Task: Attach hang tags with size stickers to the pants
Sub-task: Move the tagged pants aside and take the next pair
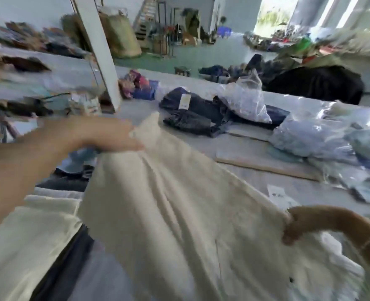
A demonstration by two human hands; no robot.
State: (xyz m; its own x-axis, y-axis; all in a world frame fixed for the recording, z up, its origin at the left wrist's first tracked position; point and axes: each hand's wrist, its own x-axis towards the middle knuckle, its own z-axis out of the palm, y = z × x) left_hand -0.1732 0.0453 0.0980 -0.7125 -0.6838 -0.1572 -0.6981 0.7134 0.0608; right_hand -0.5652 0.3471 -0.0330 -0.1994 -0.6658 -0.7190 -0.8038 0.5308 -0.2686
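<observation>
At the bottom of the frame, cream pants are stretched between both hands and fill the centre. The right hand, lower right, has its fingers curled round one edge of the cloth; the left hand, centre left, grips the other end higher up, fingers closed on a bunch of fabric. Held apart like this, the cloth is kept taut and spread, probably so it can be laid flat or turned to find the spot for a tag. The picture is blurred, so the exact finger positions are hard to read.

Under the pants at lower left lies more cream cloth, likely garments waiting or already done. Just past the right hand, a small white tag lies on the table, near enough to reach.

Farther back, at centre, dark jeans lie heaped with a pale tag showing on top, so these seem to be finished pieces set aside. Clear bags rest on them, and more bagged goods are piled at the right, out of the working area. Beyond the table the room is too blurred to tell apart.
</observation>
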